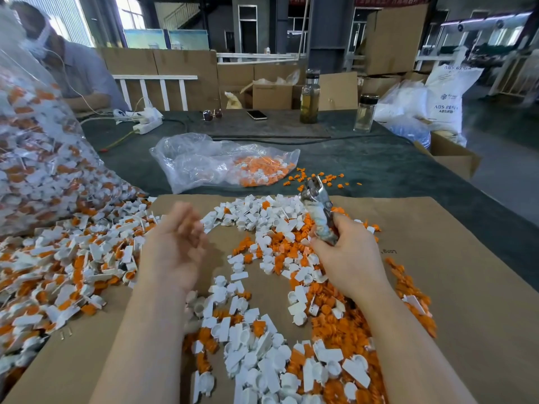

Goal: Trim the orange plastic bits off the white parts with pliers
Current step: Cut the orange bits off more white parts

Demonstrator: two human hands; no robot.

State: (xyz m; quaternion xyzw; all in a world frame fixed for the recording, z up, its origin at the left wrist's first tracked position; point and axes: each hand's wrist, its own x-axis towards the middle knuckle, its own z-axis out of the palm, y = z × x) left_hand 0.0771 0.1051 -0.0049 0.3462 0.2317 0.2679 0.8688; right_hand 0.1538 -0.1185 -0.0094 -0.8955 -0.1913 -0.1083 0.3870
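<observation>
My right hand (348, 255) grips the wrapped handles of the metal pliers (316, 204), whose jaws point up and away over the cardboard sheet (452, 272). My left hand (178, 243) hovers blurred above the sheet, palm turned inward, fingers loosely curled and holding nothing. Between and below my hands lie trimmed white parts (262, 368) mixed with cut orange bits (329, 316). To the left spreads a heap of white parts with orange pieces attached (64, 272).
A big clear bag of untrimmed parts (38, 158) towers at the left. A smaller bag with orange bits (227, 164) lies beyond the cardboard. Two bottles (309, 97), a phone (256, 114), sunglasses and a power strip sit farther back. Another person sits at the far left.
</observation>
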